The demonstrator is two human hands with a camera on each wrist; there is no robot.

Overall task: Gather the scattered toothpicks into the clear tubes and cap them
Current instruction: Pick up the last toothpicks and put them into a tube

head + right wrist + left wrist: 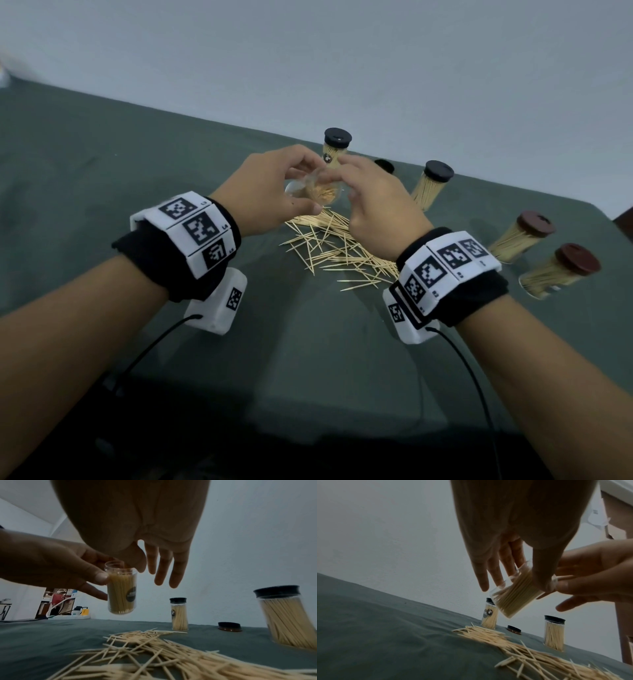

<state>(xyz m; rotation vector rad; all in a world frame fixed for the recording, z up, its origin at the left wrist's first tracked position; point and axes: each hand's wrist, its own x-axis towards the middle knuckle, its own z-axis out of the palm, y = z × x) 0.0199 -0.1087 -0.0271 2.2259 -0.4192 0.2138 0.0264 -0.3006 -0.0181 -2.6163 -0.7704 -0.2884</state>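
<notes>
**Lead:** Dozens of loose toothpicks point(337, 248) lie nearest you on the green cloth point(137, 164), crossed over one another between your wrists. They look light, thin and stiff with sharp points, so I'd expect single ones to roll away. Pinch a small bundle at its middle and square it up.

**Operator:** And the tube I'm holding?

**Lead:** Just beyond the pile, lifted off the cloth. Your left hand point(270, 186) grips the open tube point(121, 589) near its rim, thumb on one side and fingers curled round the other. It already looks nearly full. I'd judge the clear plastic to be smooth, hard and slippery, so hold the wall, not the lip.

**Operator:** My right hand?

**Lead:** Your right hand point(375, 202) has thumb and forefinger at the tube's mouth, pinching what looks like a toothpick. The other three fingers hang spread and straight.

**Operator:** Where's the cap?

**Lead:** Farther back, a loose black cap point(229, 626) lies flat on the cloth between two capped tubes point(432, 185). Take it by its edge. Far right, two brown-capped tubes point(522, 238) also stand full.
</notes>
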